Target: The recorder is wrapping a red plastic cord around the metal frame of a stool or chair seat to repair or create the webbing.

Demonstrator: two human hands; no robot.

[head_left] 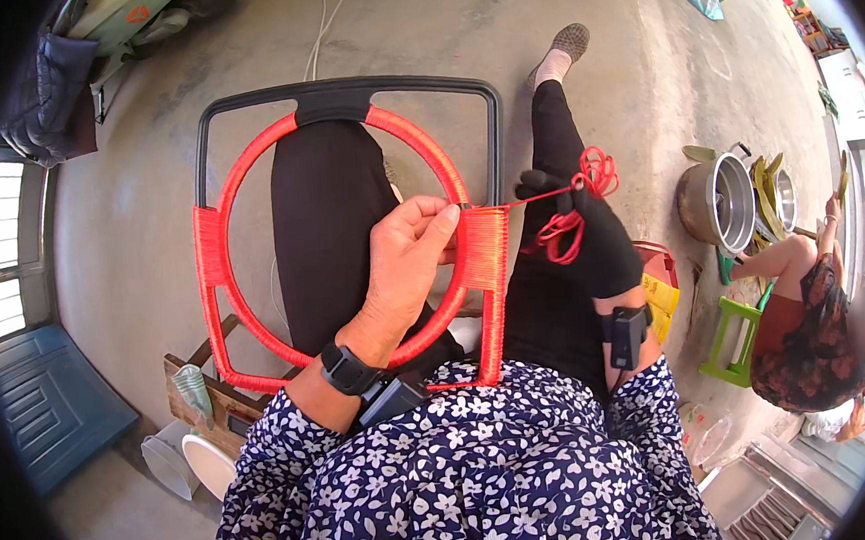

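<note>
A rounded rectangular frame with a ring inside it (339, 86) lies across my lap. Red cord wraps (484, 251) cover the ring, the lower frame and the joints at both sides; the top bar and upper sides are bare black. My left hand (411, 246) pinches the ring's right side, thumb and fingers closed at the upper end of the right-hand wrapping. From there a red cord (528, 201) runs taut to my right hand (590, 229), which wears a black glove. That hand grips the cord, with loose loops (598, 171) hanging about its fingers.
A wooden stool (211, 406) and pale basins (208, 464) stand at my left, near a blue panel (56, 402). On the right are a metal pot (717, 200), a green stool (733, 341) and a seated person (799, 345) handling long green-brown pieces.
</note>
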